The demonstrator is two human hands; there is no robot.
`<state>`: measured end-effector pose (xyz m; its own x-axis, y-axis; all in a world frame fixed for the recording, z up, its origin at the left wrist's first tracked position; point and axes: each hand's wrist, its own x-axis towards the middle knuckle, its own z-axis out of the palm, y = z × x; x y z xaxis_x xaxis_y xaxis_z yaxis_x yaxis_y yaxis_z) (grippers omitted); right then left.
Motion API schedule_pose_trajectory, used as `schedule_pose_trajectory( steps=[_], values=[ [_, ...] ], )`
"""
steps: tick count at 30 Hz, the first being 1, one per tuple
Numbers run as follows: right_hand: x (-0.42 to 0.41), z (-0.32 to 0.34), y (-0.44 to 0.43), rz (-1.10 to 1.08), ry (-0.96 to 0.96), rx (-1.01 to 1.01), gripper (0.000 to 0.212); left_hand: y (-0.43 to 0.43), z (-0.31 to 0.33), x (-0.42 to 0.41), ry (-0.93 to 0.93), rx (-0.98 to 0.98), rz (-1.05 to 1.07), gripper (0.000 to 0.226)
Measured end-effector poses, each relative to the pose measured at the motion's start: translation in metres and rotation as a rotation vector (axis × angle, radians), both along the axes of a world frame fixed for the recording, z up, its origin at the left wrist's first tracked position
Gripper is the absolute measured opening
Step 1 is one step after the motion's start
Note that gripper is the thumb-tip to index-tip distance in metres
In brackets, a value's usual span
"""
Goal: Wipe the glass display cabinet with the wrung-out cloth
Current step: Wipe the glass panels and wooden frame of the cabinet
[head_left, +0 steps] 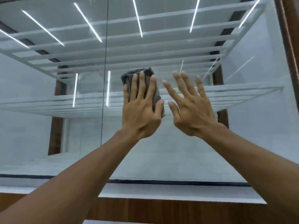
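Both forearms reach up and away from the person, with the backs of the hands facing the camera. The left hand lies flat on the grey cloth and presses it against the glass. Its fingers are straight and set slightly apart, and the thumb rests along the cloth's right edge. The right hand is just to the right of the cloth, raised to the same height. Its fingers are spread wide and hold nothing. I cannot tell whether it touches the pane.

There is one cloth, folded into a pad. It sits near the middle of the glass display cabinet, and only its top and right edges show round the left hand. Two panes meet at a vertical seam to the left of the cloth. Behind the glass are two white slatted shelves, an upper one and a lower one. Thin bright light strips cross the upper part of the glass, and two short ones stand lower on the left.

A dark strip runs along the bottom of the glass above a white ledge, with wood panelling below that. A wooden upright bounds the cabinet on the far right. Bare glass extends left, right, above and below the cloth.
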<state>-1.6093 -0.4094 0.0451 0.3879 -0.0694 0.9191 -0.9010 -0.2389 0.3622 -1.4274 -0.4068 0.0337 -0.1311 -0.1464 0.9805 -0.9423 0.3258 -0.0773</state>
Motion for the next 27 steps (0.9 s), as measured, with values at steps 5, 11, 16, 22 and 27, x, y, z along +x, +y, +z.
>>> schedule_pose_trajectory(
  steps=[5, 11, 16, 22, 27],
  values=[
    [-0.034, 0.005, 0.004, -0.007, -0.130, 0.012, 0.065, 0.001, -0.005, -0.016, -0.350, -0.062, 0.047, 0.073],
    [-0.083, 0.011, 0.006, -0.038, -0.166, 0.011, 0.066, 0.002, 0.050, -0.037, -0.116, -0.010, 0.017, 0.074],
    [-0.103, 0.012, 0.005, -0.007, -0.201, -0.014, 0.062, 0.008, 0.025, -0.128, -0.177, 0.015, -0.051, 0.075],
    [-0.172, 0.021, 0.018, -0.144, -0.226, 0.039, 0.063, 0.003, 0.034, -0.114, -0.347, -0.055, -0.018, 0.075],
    [-0.215, 0.021, 0.027, -0.255, -0.199, 0.008, 0.062, 0.011, 0.046, -0.218, -0.212, 0.021, -0.088, 0.077]
  ],
)
